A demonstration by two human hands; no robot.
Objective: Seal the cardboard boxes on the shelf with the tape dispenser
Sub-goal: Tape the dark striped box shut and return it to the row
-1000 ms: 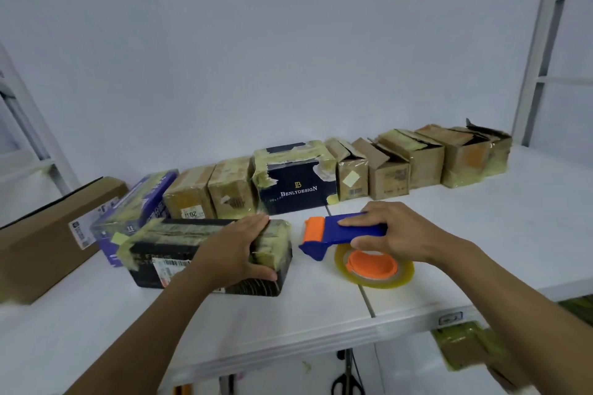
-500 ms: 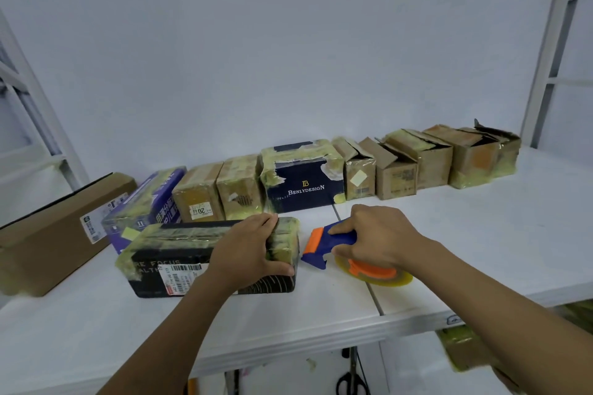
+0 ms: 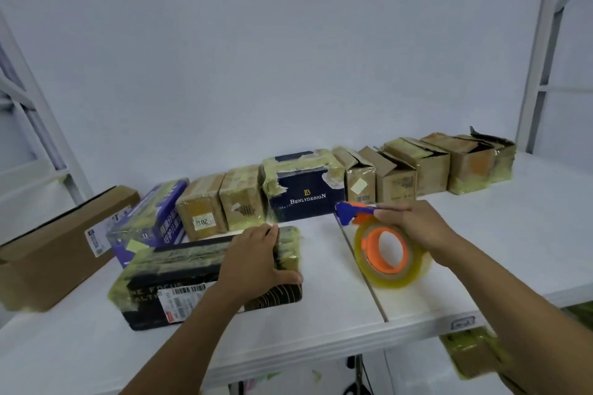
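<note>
A black box (image 3: 179,282) wrapped in yellowish tape lies on the white shelf (image 3: 321,324) in front of me. My left hand (image 3: 256,263) grips its right end, fingers over the top and thumb on the front face. My right hand (image 3: 414,224) holds the blue and orange tape dispenser (image 3: 382,240) by its handle, lifted and tilted so the yellowish roll faces me, to the right of the black box. Several more boxes line the wall, among them a dark blue box (image 3: 305,192) marked Benlydesign and brown ones with open flaps (image 3: 394,176).
A long brown carton (image 3: 61,240) and a purple box (image 3: 150,221) lie at the left. White rack posts (image 3: 542,42) rise at the right and left edges. A taped package (image 3: 471,353) sits on the level below.
My right hand has raised the tape dispenser off the shelf and turned it upright, so the roll now faces me. My left hand stays on the black box.
</note>
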